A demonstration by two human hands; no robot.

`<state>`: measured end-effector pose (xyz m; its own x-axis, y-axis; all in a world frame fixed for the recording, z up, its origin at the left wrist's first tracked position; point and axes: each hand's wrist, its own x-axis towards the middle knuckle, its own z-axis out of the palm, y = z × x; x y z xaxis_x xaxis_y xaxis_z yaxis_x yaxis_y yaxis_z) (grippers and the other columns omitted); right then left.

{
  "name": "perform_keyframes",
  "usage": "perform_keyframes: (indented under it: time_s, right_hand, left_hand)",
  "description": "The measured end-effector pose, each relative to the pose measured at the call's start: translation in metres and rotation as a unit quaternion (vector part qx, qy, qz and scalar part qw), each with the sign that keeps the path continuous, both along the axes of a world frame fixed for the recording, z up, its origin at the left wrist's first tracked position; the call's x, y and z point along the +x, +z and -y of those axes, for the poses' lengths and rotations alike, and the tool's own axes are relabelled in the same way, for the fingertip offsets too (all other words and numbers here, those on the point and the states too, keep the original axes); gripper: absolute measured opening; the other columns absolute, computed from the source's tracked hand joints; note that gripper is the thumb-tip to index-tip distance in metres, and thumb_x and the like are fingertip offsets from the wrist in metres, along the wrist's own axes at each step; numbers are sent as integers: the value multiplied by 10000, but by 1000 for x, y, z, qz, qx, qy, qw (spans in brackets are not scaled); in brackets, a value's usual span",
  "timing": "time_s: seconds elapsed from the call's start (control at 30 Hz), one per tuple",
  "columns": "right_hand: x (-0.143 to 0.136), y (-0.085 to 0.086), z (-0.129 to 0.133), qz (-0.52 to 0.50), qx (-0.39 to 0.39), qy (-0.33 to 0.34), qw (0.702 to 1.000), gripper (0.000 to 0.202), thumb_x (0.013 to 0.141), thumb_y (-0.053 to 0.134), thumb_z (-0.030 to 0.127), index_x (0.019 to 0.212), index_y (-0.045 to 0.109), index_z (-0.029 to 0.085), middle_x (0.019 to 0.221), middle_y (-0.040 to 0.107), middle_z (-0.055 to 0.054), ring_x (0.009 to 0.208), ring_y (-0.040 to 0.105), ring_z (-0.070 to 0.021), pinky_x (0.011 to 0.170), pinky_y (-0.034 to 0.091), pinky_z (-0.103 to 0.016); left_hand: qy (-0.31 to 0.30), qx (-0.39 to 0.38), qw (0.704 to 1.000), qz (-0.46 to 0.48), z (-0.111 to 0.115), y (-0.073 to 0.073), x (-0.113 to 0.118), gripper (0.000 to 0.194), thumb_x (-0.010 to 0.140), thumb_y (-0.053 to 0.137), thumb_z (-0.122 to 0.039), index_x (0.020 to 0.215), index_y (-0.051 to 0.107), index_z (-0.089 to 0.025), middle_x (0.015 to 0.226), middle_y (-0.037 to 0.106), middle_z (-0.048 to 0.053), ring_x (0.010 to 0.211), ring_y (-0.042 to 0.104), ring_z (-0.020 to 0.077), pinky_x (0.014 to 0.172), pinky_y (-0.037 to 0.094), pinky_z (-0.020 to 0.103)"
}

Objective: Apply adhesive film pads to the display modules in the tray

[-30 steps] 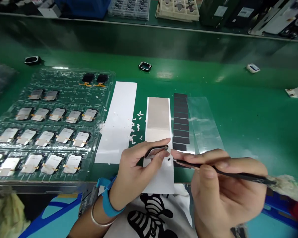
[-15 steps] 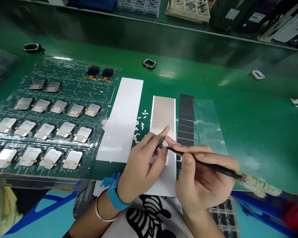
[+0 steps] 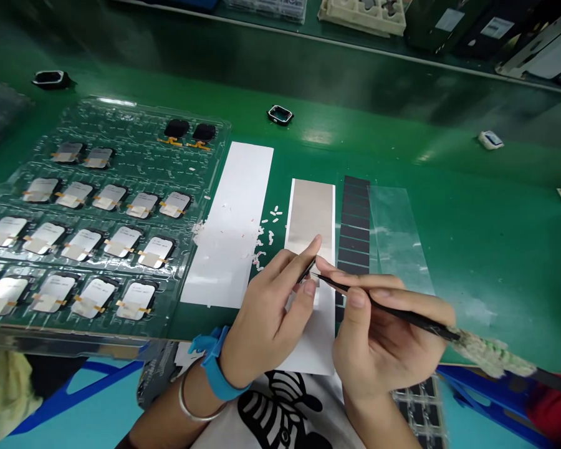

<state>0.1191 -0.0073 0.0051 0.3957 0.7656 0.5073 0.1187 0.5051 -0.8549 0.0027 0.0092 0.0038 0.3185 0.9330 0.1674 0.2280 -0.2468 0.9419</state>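
Observation:
My left hand pinches a small dark-edged watch screen, tilted nearly on edge, so its face is mostly hidden. My right hand grips black tweezers like a pen, the handle wrapped in pale tape. Their tip meets the near side of the screen, between my left fingers; whether anything is in the tip is too small to tell. Beneath both hands lies a white sheet with a beige strip. To its right is a black strip sheet divided by thin lines.
A clear plastic tray with rows of watch screens fills the left. Beside it lies a white sheet, with small white scraps along its edge. Clear film lies right. A watch case sits behind, below a shelf.
The view has shifted slightly. My hands keep almost the same pose, and the tweezer tip stays at the screen, which is turned a little more edge-on.

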Motion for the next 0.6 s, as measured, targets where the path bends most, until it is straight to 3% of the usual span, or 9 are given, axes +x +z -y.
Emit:
perform_keyframes:
  time_s: [0.23, 0.4, 0.6]
  right_hand:
    - [1, -2, 0, 19, 4, -10, 1000, 298, 836, 602, -11, 1011, 535, 221, 882, 682, -16, 898, 735, -216, 834, 670, -487]
    - [0, -2, -1, 33, 20, -12, 999, 317, 841, 588, -23, 1026, 532, 228, 908, 699, -15, 835, 737, -181, 746, 690, -401]
    - [0, -3, -2, 25, 28, 5, 999, 358, 800, 584, -74, 1017, 554, 209, 918, 713, -29, 861, 739, -197, 782, 684, -413]
  left_hand:
    - [4, -13, 1000, -9, 0, -2, 1, 474, 1043, 343, -235, 1517, 353, -244, 1008, 574, 51, 844, 538, 148, 735, 471, 284]
    - [4, -7, 1000, -11, 1, -3, -1, 481, 1038, 347, -220, 1518, 349, -253, 1024, 575, 48, 869, 546, 145, 755, 470, 285]
    - [5, -15, 1000, -9, 0, -1, -1, 480, 1036, 339, -242, 1516, 357, -223, 1007, 573, 64, 888, 553, 168, 750, 480, 311]
